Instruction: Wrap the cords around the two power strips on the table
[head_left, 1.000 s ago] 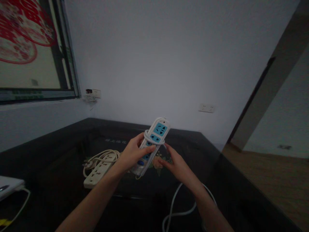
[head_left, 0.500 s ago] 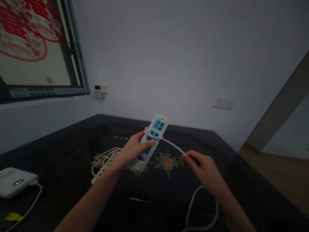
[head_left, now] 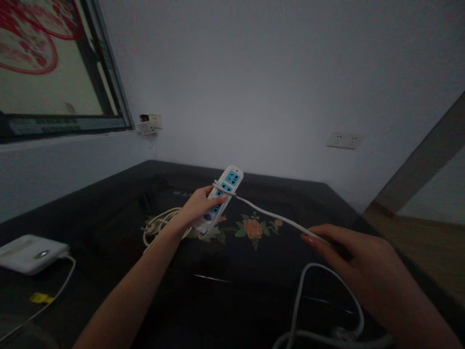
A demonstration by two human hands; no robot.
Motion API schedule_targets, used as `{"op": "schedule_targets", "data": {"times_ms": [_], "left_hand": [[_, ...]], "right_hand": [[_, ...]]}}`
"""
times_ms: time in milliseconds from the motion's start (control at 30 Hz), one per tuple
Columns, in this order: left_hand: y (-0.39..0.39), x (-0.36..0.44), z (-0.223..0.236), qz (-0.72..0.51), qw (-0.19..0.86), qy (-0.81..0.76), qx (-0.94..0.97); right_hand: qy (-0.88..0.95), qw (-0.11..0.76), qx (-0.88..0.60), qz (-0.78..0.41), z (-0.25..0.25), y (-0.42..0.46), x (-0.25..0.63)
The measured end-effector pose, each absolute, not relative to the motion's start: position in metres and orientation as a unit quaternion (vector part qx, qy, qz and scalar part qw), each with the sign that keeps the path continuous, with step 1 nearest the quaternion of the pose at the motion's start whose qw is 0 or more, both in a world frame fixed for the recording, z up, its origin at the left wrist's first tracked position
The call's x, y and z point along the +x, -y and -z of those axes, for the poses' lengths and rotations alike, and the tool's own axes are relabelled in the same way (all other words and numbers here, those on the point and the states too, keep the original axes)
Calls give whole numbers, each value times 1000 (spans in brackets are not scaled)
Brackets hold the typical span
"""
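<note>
Left of the flower (head_left: 252,229), the left hand (head_left: 199,206) wraps its fingers around the strip (head_left: 232,177); right of the flower, the right hand (head_left: 363,261) pinches the cord (head_left: 269,213), now drawn longer from apparently one loop.

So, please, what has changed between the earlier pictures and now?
The right hand has moved away from the power strip, rightward and nearer the camera, pinching the white cord and drawing a longer length out. The left hand still grips the strip; cord still loops around it.
</note>
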State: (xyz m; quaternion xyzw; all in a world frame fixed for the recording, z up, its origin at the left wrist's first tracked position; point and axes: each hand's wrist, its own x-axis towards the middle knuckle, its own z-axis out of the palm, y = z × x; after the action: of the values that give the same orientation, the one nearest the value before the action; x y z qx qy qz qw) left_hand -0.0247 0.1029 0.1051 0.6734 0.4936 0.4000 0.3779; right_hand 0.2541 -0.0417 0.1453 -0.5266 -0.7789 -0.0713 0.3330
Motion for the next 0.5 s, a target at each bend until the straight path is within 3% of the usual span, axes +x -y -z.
{"op": "schedule_targets", "data": {"times_ms": [300, 500], "left_hand": [[-99, -1, -88, -249, 213, -500, 802], [-89, 10, -87, -224, 198, -476, 827]], "right_hand": [[865, 277, -385, 162, -148, 61, 225], [894, 267, -329, 147, -150, 69, 217]]}}
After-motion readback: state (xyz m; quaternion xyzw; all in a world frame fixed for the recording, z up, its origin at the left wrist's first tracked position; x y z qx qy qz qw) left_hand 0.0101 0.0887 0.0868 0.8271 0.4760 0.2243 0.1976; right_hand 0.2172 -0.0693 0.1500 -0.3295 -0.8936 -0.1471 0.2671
